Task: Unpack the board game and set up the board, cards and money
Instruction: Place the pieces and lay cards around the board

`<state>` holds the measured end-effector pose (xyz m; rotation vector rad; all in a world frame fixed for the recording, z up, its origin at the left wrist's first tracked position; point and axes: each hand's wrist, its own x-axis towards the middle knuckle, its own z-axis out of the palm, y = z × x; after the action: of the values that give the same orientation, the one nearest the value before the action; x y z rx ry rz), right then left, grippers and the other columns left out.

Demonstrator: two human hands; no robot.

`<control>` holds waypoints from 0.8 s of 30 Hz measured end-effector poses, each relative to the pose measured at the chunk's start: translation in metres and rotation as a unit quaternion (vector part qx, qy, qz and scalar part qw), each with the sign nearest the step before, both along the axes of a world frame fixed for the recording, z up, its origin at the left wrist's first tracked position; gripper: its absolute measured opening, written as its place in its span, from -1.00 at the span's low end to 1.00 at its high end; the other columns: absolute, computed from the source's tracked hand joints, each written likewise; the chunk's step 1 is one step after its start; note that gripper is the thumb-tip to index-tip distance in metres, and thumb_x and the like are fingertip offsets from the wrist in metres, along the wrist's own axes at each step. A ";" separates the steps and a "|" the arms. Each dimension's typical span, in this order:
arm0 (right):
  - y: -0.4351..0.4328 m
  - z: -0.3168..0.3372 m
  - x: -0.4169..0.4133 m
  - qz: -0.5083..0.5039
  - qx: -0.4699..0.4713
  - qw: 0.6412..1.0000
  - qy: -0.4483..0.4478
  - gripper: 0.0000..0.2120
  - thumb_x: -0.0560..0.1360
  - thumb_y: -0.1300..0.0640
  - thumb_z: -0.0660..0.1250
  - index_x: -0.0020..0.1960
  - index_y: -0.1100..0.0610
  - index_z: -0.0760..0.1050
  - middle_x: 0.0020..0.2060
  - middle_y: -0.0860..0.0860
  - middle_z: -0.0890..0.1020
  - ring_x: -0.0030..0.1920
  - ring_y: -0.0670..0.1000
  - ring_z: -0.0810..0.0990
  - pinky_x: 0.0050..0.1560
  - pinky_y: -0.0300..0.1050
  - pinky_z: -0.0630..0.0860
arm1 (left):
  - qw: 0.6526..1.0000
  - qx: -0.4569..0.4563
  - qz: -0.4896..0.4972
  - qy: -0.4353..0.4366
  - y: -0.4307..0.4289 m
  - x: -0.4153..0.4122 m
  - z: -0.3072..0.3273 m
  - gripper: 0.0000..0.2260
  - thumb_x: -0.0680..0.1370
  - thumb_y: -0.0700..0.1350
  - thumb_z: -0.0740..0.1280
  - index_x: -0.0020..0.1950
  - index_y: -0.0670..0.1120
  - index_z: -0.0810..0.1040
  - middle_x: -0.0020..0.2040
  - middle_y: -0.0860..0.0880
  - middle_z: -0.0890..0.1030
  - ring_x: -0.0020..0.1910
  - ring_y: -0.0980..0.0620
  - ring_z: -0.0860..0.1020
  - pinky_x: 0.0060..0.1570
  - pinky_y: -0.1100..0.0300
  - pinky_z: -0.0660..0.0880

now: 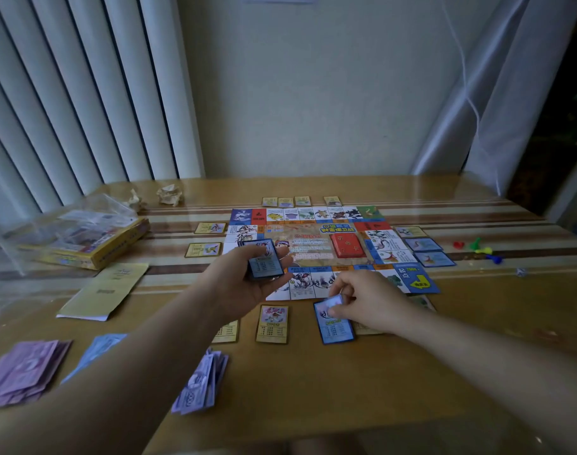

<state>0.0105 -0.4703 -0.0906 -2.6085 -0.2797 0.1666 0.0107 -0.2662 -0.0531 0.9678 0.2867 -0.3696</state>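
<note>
The wooden tabletop (346,389) carries the open board (316,244) at its middle, with property cards laid round its edges. The yellow game box (93,244) sits far left, and piles of money (200,385) lie near left. The left hand (247,284) is curled round a stack of blue cards (264,262) above the board's near-left corner. The right hand (369,297) pinches one blue card (334,323) on the tabletop, just near of the board. Coloured pawns (475,247) lie to the right.

glossy wood table (411,372), paper money (27,372)
</note>
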 end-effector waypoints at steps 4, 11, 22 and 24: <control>-0.002 -0.005 -0.002 -0.016 -0.035 0.999 -0.034 -0.83 0.40 -0.06 0.44 -0.12 -0.10 0.46 -0.27 -0.12 0.54 -0.23 -0.14 0.53 -0.20 -0.16 0.45 | 0.999 -0.027 -0.016 0.005 0.001 -0.005 0.002 -0.79 0.63 -0.21 0.05 0.04 -0.25 0.45 0.11 -0.22 0.62 0.13 -0.14 0.58 -0.02 -0.05 0.53; 0.004 0.027 0.004 -0.014 0.103 0.992 -0.075 -0.86 0.49 0.03 0.38 -0.01 0.02 0.47 -0.15 -0.07 0.52 -0.16 -0.11 0.50 -0.17 -0.29 0.43 | 0.991 -0.029 -0.107 -0.068 0.000 -0.013 -0.006 -0.71 0.60 -0.39 0.01 0.24 -0.25 0.41 0.14 -0.20 0.62 0.09 -0.08 0.62 -0.03 0.02 0.61; 0.032 0.068 0.009 0.016 0.214 0.977 0.010 -0.79 0.40 -0.04 0.46 -0.24 0.08 0.54 -0.47 -0.14 0.60 -0.38 -0.25 0.54 -0.18 -0.20 0.47 | 0.976 0.062 -0.153 -0.142 -0.007 -0.015 -0.004 -0.75 0.56 -0.40 0.18 0.19 -0.22 0.45 -0.05 -0.18 0.67 -0.06 -0.07 0.67 -0.14 0.14 0.63; 0.034 0.067 0.011 0.009 0.190 0.982 0.010 -0.78 0.41 -0.02 0.46 -0.32 0.05 0.52 -0.50 -0.17 0.55 -0.41 -0.30 0.49 -0.26 -0.24 0.39 | 0.976 0.091 -0.137 -0.147 -0.008 -0.015 -0.006 -0.79 0.54 -0.41 0.21 0.13 -0.21 0.46 -0.07 -0.18 0.67 -0.10 -0.07 0.67 -0.16 0.15 0.63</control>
<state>0.0219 -0.4360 -0.0234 -2.2254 -0.2960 0.1316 -0.0047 -0.2740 -0.0589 1.2306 -0.0855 -0.4501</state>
